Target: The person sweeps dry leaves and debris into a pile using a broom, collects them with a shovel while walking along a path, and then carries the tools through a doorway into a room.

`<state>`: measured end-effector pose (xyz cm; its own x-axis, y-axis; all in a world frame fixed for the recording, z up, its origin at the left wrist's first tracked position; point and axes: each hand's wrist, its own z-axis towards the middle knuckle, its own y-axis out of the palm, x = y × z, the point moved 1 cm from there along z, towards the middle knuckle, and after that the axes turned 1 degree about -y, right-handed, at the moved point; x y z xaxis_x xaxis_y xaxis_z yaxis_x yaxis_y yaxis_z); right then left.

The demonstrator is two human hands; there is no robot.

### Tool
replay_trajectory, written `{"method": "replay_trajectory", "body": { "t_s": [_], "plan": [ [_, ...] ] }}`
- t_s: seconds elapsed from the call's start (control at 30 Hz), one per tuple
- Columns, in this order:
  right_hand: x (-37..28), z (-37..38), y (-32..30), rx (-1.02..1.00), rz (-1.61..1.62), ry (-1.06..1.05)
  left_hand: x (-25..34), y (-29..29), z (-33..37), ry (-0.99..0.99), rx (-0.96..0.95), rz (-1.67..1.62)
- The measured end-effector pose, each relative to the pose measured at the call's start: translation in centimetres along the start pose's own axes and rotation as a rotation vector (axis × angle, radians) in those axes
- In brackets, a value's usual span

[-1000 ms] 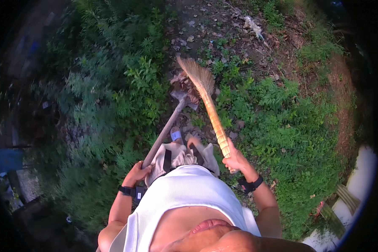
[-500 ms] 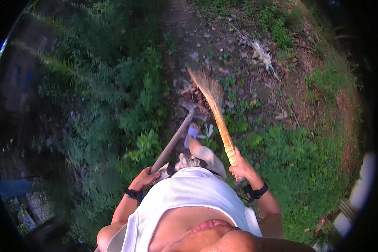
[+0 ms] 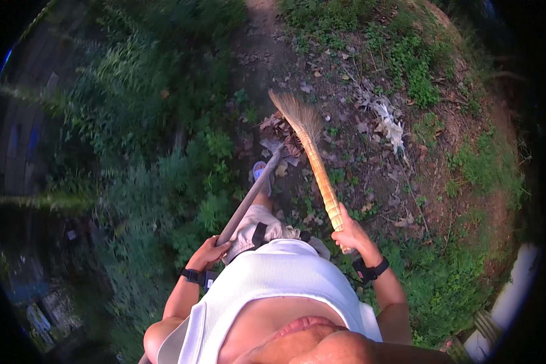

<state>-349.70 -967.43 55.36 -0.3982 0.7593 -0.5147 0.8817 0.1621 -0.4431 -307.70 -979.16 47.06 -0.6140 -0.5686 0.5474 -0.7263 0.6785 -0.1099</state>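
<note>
My left hand (image 3: 211, 250) is closed round the long wooden handle of a shovel (image 3: 248, 197), which slants forward and to the right. Dry brown leaves (image 3: 277, 126) lie heaped at its far end, partly covering the grey blade (image 3: 271, 144). In my right hand (image 3: 352, 232) is the bound yellow grip of a straw broom (image 3: 319, 170). Its bristles (image 3: 303, 114) fan out beside the leaves, touching or just over them; I cannot tell which. The handle and the broom converge in front of me.
Dense green plants (image 3: 145, 176) border the dirt path (image 3: 262, 42) on the left. To the right lie leaf litter, whitish debris (image 3: 389, 124) and low weeds (image 3: 424, 273). A white post-like object (image 3: 518, 285) stands at the lower right. One sandalled foot (image 3: 259, 170) shows beside the shovel handle.
I have stepped forward: the ground and the whitish debris have shifted toward me, and a different foot shows in front. Shovel, leaves and broom have travelled along together, both grips kept.
</note>
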Motion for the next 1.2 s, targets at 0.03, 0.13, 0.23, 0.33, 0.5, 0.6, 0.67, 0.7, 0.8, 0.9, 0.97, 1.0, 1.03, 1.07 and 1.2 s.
{"method": "replay_trajectory", "body": {
  "t_s": [0.03, 0.13, 0.23, 0.33, 0.5, 0.6, 0.67, 0.7, 0.8, 0.9, 0.97, 1.0, 1.03, 1.07, 1.2],
  "plan": [
    [-2.1, 2.7, -1.6, 0.009, 0.005, -0.004, 3.5, -1.5, 2.4, 0.005, 0.012, 0.021],
    [-8.0, 10.0, -6.6, -0.011, 0.062, -0.029, 12.7, -4.5, 7.6, -0.047, 0.038, 0.030],
    [-13.9, 16.1, -12.2, 0.008, 0.100, -0.044, 20.9, -8.9, 13.4, -0.045, 0.026, 0.086],
    [-19.4, 21.5, -18.1, -0.005, 0.070, -0.044, 30.1, -11.9, 17.3, -0.043, -0.004, 0.047],
    [-27.3, 34.9, -27.0, 0.006, 0.088, -0.035, 43.3, -15.9, 27.9, -0.067, 0.040, 0.024],
    [-31.5, 44.8, -33.2, -0.018, 0.086, -0.037, 50.4, -18.2, 36.3, -0.075, 0.049, -0.006],
    [-34.6, 50.8, -37.8, -0.045, 0.081, -0.052, 56.4, -18.5, 41.1, -0.051, 0.065, -0.050],
    [-34.5, 54.5, -39.9, -0.029, 0.070, -0.072, 60.6, -18.4, 42.8, -0.065, 0.070, -0.019],
    [-40.8, 63.0, -46.6, -0.066, 0.020, -0.069, 68.3, -21.4, 49.0, -0.090, 0.076, -0.006],
    [-48.8, 69.5, -53.5, -0.082, -0.027, -0.071, 75.1, -23.5, 54.1, -0.101, 0.133, -0.064],
    [-50.9, 75.1, -57.2, -0.137, 0.037, -0.088, 80.3, -24.9, 57.7, -0.089, 0.074, -0.146],
    [-53.1, 77.8, -59.0, -0.120, 0.018, -0.113, 82.9, -26.0, 59.8, -0.080, 0.075, -0.172],
    [-55.4, 80.5, -61.0, -0.126, 0.013, -0.117, 85.7, -27.2, 62.0, -0.081, 0.080, -0.178],
    [-57.9, 83.1, -63.1, -0.133, 0.004, -0.114, 88.6, -28.2, 64.2, -0.080, 0.105, -0.158],
    [-67.0, 93.8, -70.1, -0.121, -0.039, -0.120, 100.0, -34.5, 72.6, -0.078, 0.131, -0.041]
  ]
}}
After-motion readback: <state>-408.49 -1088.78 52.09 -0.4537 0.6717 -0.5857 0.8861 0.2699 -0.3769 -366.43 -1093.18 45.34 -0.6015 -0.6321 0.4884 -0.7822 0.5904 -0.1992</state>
